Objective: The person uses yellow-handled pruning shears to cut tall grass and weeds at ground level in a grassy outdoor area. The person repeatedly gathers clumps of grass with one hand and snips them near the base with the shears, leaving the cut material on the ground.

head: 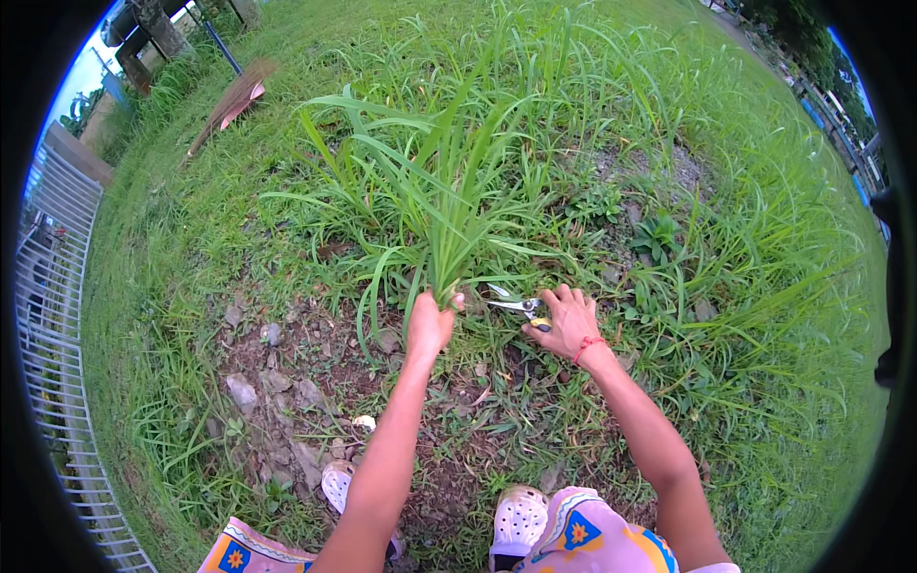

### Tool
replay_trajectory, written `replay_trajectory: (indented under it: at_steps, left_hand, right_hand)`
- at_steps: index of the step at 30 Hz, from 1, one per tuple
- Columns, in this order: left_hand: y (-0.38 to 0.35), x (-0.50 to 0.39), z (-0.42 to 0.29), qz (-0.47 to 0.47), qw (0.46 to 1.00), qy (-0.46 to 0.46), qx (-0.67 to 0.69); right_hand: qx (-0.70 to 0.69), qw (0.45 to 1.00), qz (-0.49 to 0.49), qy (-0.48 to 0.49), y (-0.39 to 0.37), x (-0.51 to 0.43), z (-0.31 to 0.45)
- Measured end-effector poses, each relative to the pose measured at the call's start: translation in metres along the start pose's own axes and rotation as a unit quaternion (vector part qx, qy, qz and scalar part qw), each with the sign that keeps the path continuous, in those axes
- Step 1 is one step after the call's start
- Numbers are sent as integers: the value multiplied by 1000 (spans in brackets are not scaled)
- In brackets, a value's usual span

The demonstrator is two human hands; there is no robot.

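A bunch of long green grass blades (451,215) is gathered in my left hand (430,326), which closes around it near the lower ends. The blades fan upward and away from me. Just to the right, my right hand (569,322) grips a pair of pruning shears (519,304) by the handles, one with a yellow-and-black grip. Their metal blades are spread apart and point left, towards my left hand, without touching the bunch. A red cord bracelet (589,349) circles my right wrist.
Loose stones (242,394) and bare soil lie at the left front, by my perforated clogs (519,519). A stick broom (233,104) and pink dustpan (243,105) rest at the upper left. A white metal fence (57,308) lines the left. Tall grass (774,286) grows at the right.
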State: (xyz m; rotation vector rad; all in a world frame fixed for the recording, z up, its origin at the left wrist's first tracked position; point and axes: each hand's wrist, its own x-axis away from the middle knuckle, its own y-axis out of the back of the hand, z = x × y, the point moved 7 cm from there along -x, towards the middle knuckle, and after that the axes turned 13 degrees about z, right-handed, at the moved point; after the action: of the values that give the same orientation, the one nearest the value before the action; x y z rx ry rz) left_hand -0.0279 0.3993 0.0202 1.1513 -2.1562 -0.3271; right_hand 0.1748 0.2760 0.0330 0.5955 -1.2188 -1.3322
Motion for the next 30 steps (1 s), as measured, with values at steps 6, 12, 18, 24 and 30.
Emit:
replay_trajectory:
  at_steps: [6, 12, 18, 24, 30]
  left_hand:
    - [51, -43, 11, -86, 990, -58, -95]
    - [34, -89, -16, -46, 984, -38, -169]
    - [41, -103, -24, -41, 977, -51, -205]
    - [53, -104, -20, -101, 977, -50, -179]
    - [65, -117, -5, -13, 990, 0, -138]
  right_hand:
    - [133, 990, -26, 25, -6, -62, 43]
    - [196, 980, 20, 32, -9, -111, 68]
    - [233, 968, 28, 91, -17, -136, 95]
    - [179, 967, 114, 138, -17, -132, 100]
    - [152, 986, -5, 75, 10, -110, 69]
